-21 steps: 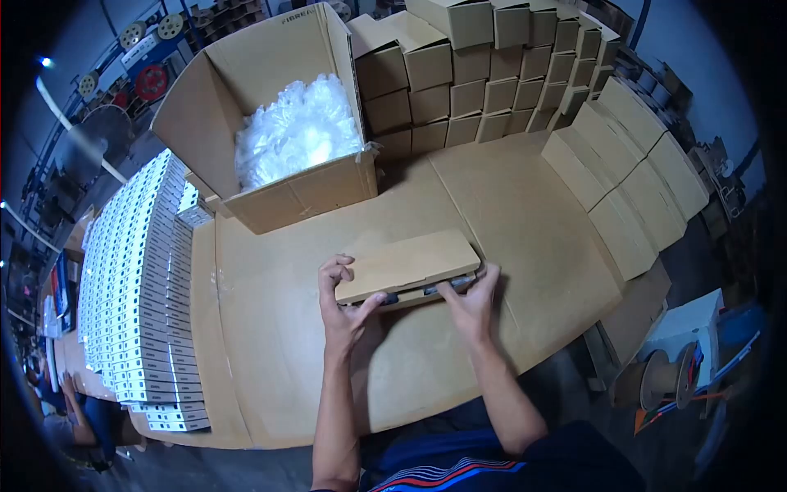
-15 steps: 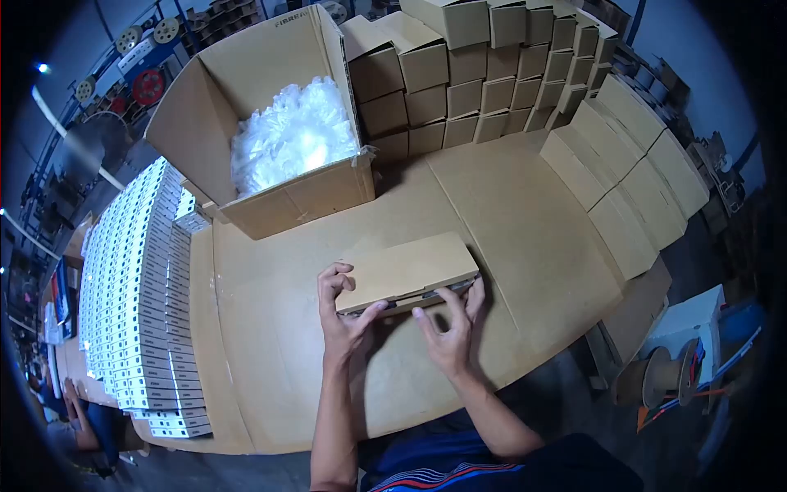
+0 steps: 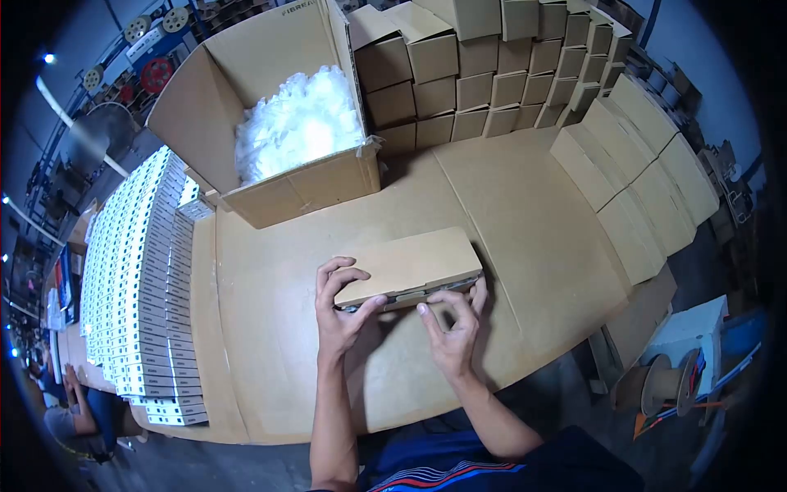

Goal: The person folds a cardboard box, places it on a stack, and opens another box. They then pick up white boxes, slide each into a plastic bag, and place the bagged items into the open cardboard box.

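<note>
Head cam, worn, looks fwd & steeply down over table (image 3: pixel 557 303); L hand (image 3: pixel 336 318) & R hand (image 3: pixel 452 338) fairly close, abt ctr; wearer's shirt (image 3: pixel 443 477) at btm edge. Wide view, dark corners.

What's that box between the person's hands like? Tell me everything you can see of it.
The oblong box looks like plain brown cardboard, with a smooth, unmarked top. Along its near edge, dark material shows in a narrow gap beneath the lid. It sits slightly aslant over the cardboard-covered tabletop. The left hand grips its left end; the right hand touches its near right side. Its contents are hidden.
</note>
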`<state>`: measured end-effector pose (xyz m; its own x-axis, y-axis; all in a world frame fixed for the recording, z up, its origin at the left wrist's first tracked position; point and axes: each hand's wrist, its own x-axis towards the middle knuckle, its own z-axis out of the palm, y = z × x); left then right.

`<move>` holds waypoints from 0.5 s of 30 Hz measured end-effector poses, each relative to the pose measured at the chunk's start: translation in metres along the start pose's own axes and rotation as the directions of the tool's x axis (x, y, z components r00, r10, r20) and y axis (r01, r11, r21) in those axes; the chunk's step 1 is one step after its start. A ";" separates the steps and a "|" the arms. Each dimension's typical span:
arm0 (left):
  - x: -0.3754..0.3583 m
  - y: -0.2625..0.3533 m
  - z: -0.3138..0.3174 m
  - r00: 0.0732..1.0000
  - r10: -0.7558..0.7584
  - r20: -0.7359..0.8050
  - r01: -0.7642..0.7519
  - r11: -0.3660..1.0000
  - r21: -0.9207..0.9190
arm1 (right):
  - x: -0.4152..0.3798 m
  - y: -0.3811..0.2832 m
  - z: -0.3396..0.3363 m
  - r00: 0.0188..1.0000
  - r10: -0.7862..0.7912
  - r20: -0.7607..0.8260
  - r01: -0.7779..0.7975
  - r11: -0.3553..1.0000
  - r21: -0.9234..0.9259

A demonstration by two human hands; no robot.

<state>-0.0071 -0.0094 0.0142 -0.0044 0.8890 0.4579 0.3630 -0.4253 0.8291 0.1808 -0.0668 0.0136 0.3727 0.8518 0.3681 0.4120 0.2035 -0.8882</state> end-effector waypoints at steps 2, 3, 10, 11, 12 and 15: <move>0.000 0.003 0.000 0.999 -0.052 -0.007 0.051 0.998 -0.039 | -0.001 -0.003 -0.001 1.000 -0.003 0.027 0.003 1.000 -0.013; 0.000 0.003 0.001 0.997 -0.076 -0.006 0.076 0.995 -0.062 | -0.002 -0.003 -0.001 1.000 -0.002 0.031 0.003 1.000 -0.029; -0.002 0.004 0.001 0.997 -0.076 0.017 0.077 0.995 -0.058 | -0.004 0.001 0.000 0.999 -0.026 0.031 0.028 0.996 -0.082; -0.003 0.003 -0.001 0.998 -0.047 0.032 0.048 0.998 -0.030 | -0.003 0.002 -0.002 0.999 -0.034 0.040 0.037 0.998 -0.059; -0.004 0.002 -0.002 0.999 -0.016 0.049 0.016 1.000 -0.002 | -0.003 0.003 -0.003 0.998 -0.043 0.047 0.044 0.998 -0.036; -0.007 0.000 -0.004 0.997 0.021 0.078 -0.017 0.999 -0.040 | -0.002 0.016 -0.004 0.997 0.013 0.071 -0.018 0.998 0.058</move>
<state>-0.0112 -0.0166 0.0120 0.0760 0.8906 0.4484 0.3256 -0.4472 0.8331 0.1896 -0.0669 -0.0001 0.3182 0.8866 0.3357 0.3567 0.2161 -0.9089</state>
